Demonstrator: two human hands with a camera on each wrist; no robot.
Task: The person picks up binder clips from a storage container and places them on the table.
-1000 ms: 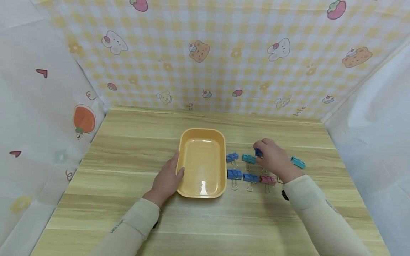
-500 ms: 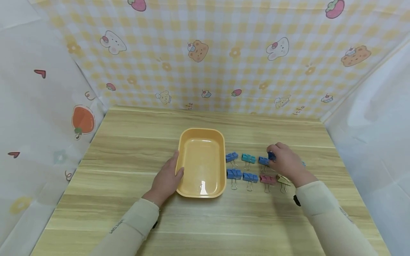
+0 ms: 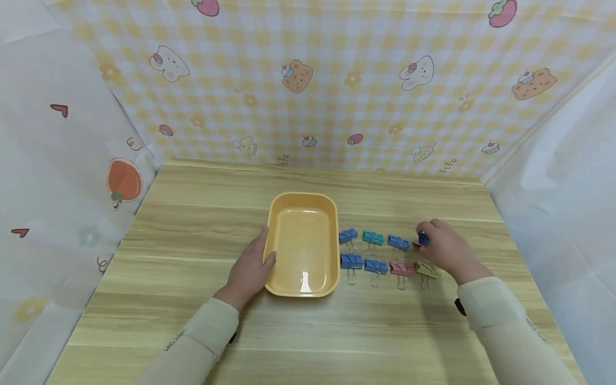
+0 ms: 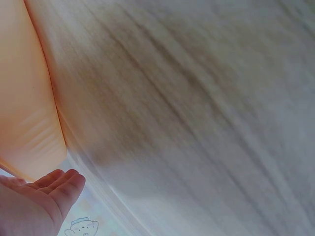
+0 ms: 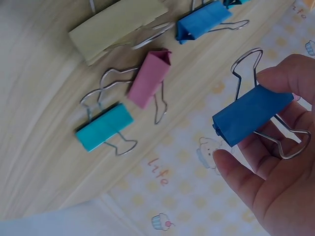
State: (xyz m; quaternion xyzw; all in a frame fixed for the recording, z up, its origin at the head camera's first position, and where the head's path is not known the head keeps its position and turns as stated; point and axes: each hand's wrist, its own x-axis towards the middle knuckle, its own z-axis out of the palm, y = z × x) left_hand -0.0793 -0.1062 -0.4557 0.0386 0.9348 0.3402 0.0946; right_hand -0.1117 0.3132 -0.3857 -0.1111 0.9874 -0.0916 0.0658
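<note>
My right hand [image 3: 445, 248] holds a dark blue binder clip [image 5: 253, 113] between thumb and fingers, over the right end of the back row of clips. In the right wrist view its two wire handles stand out on either side. Below it on the table lie a pink binder clip [image 5: 150, 78] and a teal binder clip [image 5: 104, 127]; in the head view the hand hides most of these. At the left side of a yellow tray [image 3: 302, 294], my left hand [image 3: 247, 270] grips the wall, thumb over the rim and fingers along the outside. Nothing lies in the tray.
Right of the tray, a front row has a blue clip [image 3: 352, 261], another blue clip [image 3: 376, 266], a pink clip [image 3: 401, 269] and a yellow clip [image 3: 426, 270]. Behind them lie more blue and teal clips [image 3: 373, 238]. A patterned cloth [image 3: 353, 107] hangs at the back.
My right hand has moved right and slightly nearer with the dark blue binder clip, uncovering the blue clip in the back row and the yellow one in front. The left hand stays at the tray.
</note>
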